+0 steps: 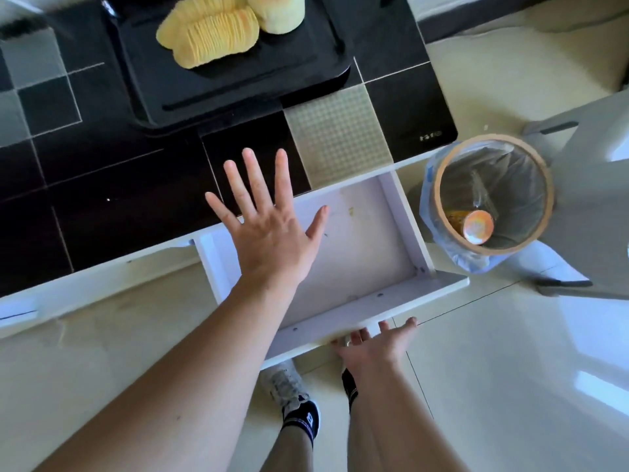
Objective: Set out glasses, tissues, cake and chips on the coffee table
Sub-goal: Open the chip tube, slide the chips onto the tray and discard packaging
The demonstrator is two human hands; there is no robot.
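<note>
Feet (299, 400) in socks and a pale shoe stand on the cream floor tiles (510, 369) at the bottom, partly covered by both forearms. The right hand (371, 345) sits at the front edge of a white drawer (371, 247) that is pulled out from the coffee table (102, 185); its fingers reach up to and under the drawer front, but whether they grip the edge or only touch it cannot be told, as the fingertips are partly hidden. The left hand (269, 223) hovers above the drawer's back end with fingers spread wide and straight, holding nothing, and it covers part of the drawer's floor. The visible drawer floor shows a few small stains.

Right of the drawer, just beside the table corner, stands a round bin (490, 195) lined with a bag, with a round orange object and some scraps at its bottom; what they are is hard to make out. A grey stool (585, 185) stands beside the bin, cut off by the right edge.

Farther back on the black-and-grey chequered tabletop lies a black tray (238, 90). On it rest stacked yellow chips (211, 37) and, touching them, a pale cake (279, 11), both cut off by the top edge.
</note>
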